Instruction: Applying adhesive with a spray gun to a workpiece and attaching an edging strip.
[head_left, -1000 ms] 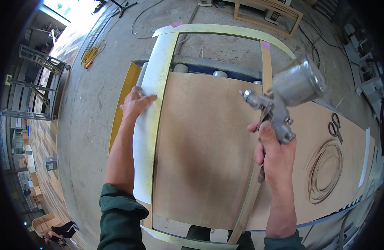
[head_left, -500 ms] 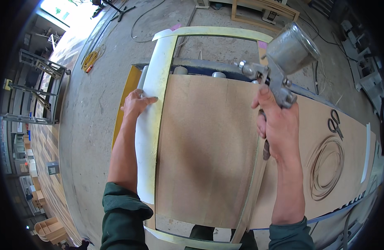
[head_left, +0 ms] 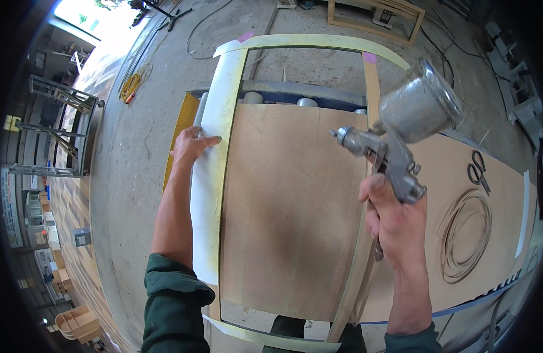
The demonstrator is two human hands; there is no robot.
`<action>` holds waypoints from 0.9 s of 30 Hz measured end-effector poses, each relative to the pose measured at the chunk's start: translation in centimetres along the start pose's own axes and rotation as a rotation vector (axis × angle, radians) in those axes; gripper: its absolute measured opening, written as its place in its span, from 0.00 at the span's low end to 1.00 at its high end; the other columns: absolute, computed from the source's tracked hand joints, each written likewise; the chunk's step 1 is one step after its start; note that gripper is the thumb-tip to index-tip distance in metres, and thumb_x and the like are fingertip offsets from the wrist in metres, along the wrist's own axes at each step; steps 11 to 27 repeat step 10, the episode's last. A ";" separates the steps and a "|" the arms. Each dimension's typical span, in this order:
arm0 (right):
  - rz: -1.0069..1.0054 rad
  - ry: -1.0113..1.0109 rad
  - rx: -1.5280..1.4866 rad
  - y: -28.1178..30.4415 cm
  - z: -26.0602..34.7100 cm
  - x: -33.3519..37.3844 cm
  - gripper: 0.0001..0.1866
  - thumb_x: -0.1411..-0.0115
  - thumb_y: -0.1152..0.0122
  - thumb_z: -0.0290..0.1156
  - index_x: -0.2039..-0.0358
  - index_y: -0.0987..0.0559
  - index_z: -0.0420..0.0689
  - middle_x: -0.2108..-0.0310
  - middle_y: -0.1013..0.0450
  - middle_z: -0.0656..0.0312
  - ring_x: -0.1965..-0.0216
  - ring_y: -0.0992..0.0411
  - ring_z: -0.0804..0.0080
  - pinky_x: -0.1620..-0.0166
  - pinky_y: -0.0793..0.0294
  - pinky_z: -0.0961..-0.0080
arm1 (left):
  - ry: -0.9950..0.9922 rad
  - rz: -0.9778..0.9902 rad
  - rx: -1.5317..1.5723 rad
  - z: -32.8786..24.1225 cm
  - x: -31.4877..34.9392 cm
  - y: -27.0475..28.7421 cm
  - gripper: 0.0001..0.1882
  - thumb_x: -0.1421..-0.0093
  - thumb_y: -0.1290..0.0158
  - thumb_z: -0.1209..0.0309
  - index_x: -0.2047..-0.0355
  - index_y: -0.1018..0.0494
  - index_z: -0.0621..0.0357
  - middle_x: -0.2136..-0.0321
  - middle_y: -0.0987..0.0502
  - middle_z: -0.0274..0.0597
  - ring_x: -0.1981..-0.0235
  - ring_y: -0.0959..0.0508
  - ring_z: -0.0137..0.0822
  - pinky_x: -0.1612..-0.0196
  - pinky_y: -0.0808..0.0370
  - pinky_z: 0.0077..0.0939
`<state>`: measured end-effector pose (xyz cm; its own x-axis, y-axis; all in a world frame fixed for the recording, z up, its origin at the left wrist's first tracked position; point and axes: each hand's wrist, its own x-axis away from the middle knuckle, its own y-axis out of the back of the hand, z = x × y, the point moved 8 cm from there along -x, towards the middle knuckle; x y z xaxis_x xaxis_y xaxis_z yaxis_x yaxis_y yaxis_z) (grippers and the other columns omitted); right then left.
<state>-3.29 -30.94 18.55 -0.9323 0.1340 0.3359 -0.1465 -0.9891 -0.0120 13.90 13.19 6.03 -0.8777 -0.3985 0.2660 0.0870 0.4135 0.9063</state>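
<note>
My right hand (head_left: 395,226) is wrapped round the handle of a metal spray gun (head_left: 395,159), whose silver cup tilts up to the right. The nozzle points left, over the panel. A wooden frame (head_left: 372,88) with curved ends lies across the bench; pale yellow covers its top and bottom pieces. White sheet material (head_left: 208,235) with a yellow inner edge covers its left side. On that side my left hand (head_left: 192,146) grips the outer edge, thumb on top and fingers curled over the edge. A brown board (head_left: 289,200) shows through the frame's opening.
A coil of thin brown strip (head_left: 464,235) and black scissors (head_left: 477,172) lie on the board to the right. Beyond the bench's rollers (head_left: 307,102) stands another wooden frame (head_left: 374,20). Hoses, a yellow cable coil (head_left: 130,88) and a metal rack (head_left: 62,129) are on the floor.
My right hand has brought the spray gun nearer to me and slightly left at the nozzle. My left hand keeps its hold on the frame's left side.
</note>
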 end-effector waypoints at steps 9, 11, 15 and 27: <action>-0.034 0.085 -0.065 -0.5 1.4 -4.3 0.30 0.33 0.38 0.53 0.43 0.22 0.41 0.71 0.28 0.67 0.86 0.42 0.88 0.84 0.44 0.85 | 0.077 0.081 0.002 1.3 -0.8 -0.4 0.47 0.60 0.26 0.50 0.38 0.24 0.52 0.44 0.20 0.47 0.38 0.25 0.46 0.28 0.52 0.63; -0.035 0.086 -0.066 -0.5 1.4 -4.4 0.30 0.33 0.38 0.53 0.43 0.22 0.41 0.71 0.28 0.67 0.86 0.42 0.88 0.84 0.44 0.85 | 0.076 0.080 0.001 1.2 -0.9 -0.4 0.47 0.60 0.26 0.50 0.38 0.24 0.52 0.44 0.20 0.47 0.38 0.25 0.46 0.28 0.52 0.63; -0.035 0.086 -0.066 -0.5 1.4 -4.4 0.30 0.33 0.38 0.53 0.43 0.22 0.41 0.71 0.28 0.67 0.86 0.42 0.88 0.84 0.44 0.85 | 0.076 0.080 0.001 1.2 -0.9 -0.4 0.47 0.60 0.26 0.50 0.38 0.24 0.52 0.44 0.20 0.47 0.38 0.25 0.46 0.28 0.52 0.63; -0.035 0.086 -0.066 -0.5 1.4 -4.4 0.30 0.33 0.38 0.53 0.43 0.22 0.41 0.71 0.28 0.67 0.86 0.42 0.88 0.84 0.44 0.85 | 0.076 0.080 0.001 1.2 -0.9 -0.4 0.47 0.60 0.26 0.50 0.38 0.24 0.52 0.44 0.20 0.47 0.38 0.25 0.46 0.28 0.52 0.63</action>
